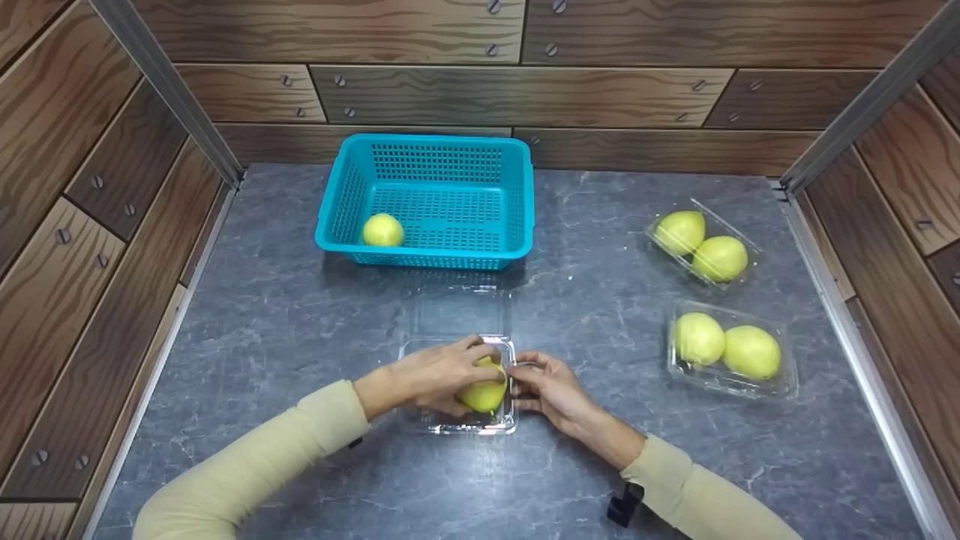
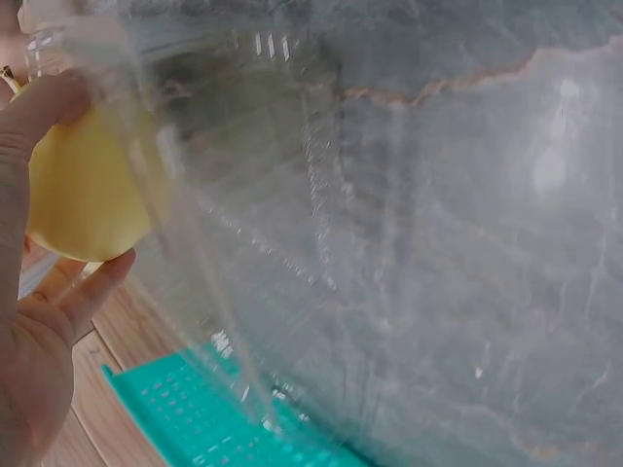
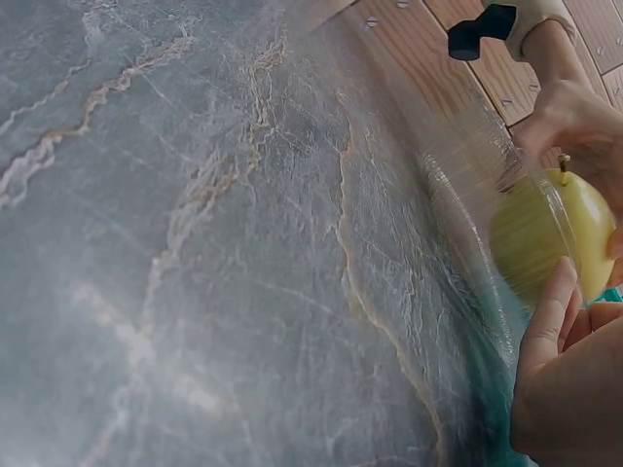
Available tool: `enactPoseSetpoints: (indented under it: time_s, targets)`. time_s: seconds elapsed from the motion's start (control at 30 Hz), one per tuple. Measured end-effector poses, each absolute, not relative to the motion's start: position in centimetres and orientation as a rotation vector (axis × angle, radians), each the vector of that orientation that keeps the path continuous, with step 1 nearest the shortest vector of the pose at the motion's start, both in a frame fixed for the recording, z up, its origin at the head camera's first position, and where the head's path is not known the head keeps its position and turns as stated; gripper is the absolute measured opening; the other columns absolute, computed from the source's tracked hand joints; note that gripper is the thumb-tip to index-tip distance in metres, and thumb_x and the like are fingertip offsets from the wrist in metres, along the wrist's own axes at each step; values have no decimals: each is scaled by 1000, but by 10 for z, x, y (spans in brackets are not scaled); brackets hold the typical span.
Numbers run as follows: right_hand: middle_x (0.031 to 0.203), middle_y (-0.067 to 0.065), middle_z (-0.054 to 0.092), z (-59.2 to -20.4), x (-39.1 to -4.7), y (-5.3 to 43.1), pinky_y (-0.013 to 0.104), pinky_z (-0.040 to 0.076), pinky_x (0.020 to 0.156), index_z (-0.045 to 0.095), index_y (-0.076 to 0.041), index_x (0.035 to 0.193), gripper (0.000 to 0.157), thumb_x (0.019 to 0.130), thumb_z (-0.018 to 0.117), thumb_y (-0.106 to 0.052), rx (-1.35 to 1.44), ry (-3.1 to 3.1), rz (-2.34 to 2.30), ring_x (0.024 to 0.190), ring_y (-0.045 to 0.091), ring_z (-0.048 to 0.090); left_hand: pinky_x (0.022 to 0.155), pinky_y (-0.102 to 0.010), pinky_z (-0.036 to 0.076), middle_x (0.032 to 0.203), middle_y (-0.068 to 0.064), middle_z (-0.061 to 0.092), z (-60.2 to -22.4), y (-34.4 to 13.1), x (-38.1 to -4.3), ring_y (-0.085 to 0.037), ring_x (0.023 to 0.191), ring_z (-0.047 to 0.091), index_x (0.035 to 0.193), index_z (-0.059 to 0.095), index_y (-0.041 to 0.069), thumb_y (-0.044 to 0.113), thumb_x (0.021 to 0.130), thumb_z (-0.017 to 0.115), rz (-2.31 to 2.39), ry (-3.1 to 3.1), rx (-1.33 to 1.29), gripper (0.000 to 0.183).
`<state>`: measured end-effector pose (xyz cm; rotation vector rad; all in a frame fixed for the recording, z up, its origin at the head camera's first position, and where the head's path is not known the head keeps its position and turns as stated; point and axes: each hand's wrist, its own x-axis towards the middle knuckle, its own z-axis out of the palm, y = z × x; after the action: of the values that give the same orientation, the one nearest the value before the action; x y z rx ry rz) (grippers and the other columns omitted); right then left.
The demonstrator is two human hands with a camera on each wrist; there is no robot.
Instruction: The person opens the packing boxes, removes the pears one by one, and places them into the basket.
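Observation:
My left hand (image 1: 442, 375) grips a yellow-green pear (image 1: 484, 390) with a short stem, its fingers spread round the fruit. The pear sits in the right half of a clear plastic clamshell box (image 1: 469, 430), whose lid (image 1: 459, 311) lies folded back toward the basket. In the left wrist view the pear (image 2: 92, 185) shows between thumb and fingers, beside the see-through box wall. My right hand (image 1: 555, 390) is at the box's right side, fingertips touching its rim. The right wrist view has its extended thumb (image 3: 555, 302) against the plastic, in front of the pear (image 3: 550, 233).
A teal basket (image 1: 424, 259) stands at the back with one yellow-green fruit (image 1: 383, 230) inside. To the right are two clear boxes, the farther holding two fruits (image 1: 720, 259), the nearer also two (image 1: 752, 352). Wood-patterned walls (image 1: 450, 94) enclose the grey tabletop (image 1: 600, 315).

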<state>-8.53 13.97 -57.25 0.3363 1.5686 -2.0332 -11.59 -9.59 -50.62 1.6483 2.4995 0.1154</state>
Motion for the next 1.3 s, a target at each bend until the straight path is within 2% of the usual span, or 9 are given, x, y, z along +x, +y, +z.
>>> enactPoseSetpoints:
  time_s: [0.53, 0.83, 1.13, 1.3]
  targets:
    - [96, 1, 69, -572, -85, 141, 27, 65, 69, 58, -3, 123, 31, 96, 73, -9, 355, 1569, -2017, 77, 14, 66, 94, -35, 65, 140, -10, 61, -458, -108, -136, -28, 125, 59, 138, 64, 21, 36, 77, 93, 135, 2652, 1652, 69]
    - [98, 2, 68, -571, -84, 141, 26, 63, 68, 57, -3, 125, 30, 98, 69, -7, 338, 1559, -2029, 76, 12, 65, 92, -40, 66, 139, -12, 62, -435, -115, -159, -32, 124, 59, 134, 67, 19, 34, 79, 93, 291, 2771, 1583, 63]
    - [95, 0, 65, -570, -85, 141, 26, 63, 69, 57, -5, 122, 26, 98, 68, -6, 348, 1561, -2028, 76, 13, 65, 96, -46, 64, 140, -13, 61, -420, -119, -190, -35, 124, 58, 135, 66, 19, 29, 77, 93, 358, 2834, 1446, 64]
    - [95, 0, 66, -571, -84, 141, 26, 62, 69, 58, -6, 121, 28, 96, 72, -9, 356, 1563, -2018, 77, 13, 65, 99, -50, 62, 140, -12, 61, -421, -123, -204, -36, 126, 57, 135, 66, 19, 29, 77, 93, 386, 2868, 1336, 64]
